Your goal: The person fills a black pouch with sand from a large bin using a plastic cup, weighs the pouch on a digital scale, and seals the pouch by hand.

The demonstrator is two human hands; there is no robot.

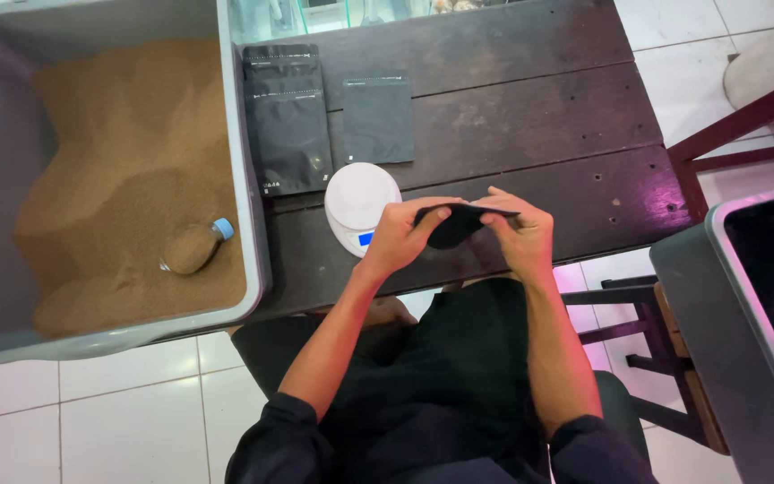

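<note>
My left hand [402, 235] and my right hand [520, 231] both pinch the top edge of a black pouch [459, 224], held above the near edge of a dark wooden table [530, 116]. The pouch mouth is spread between my fingers. A round white scale [357, 202] with a small blue display stands just left of my left hand. Behind it lie a stack of black pouches [285, 121] and a single flat black pouch [378, 118].
A large grey bin [242, 179] at the left holds brown granules [127, 170], with a plastic bottle scoop [192, 246] half buried in them. Another grey bin [727, 296] stands at the right, near dark red chair frames [718, 143]. White tiled floor lies below.
</note>
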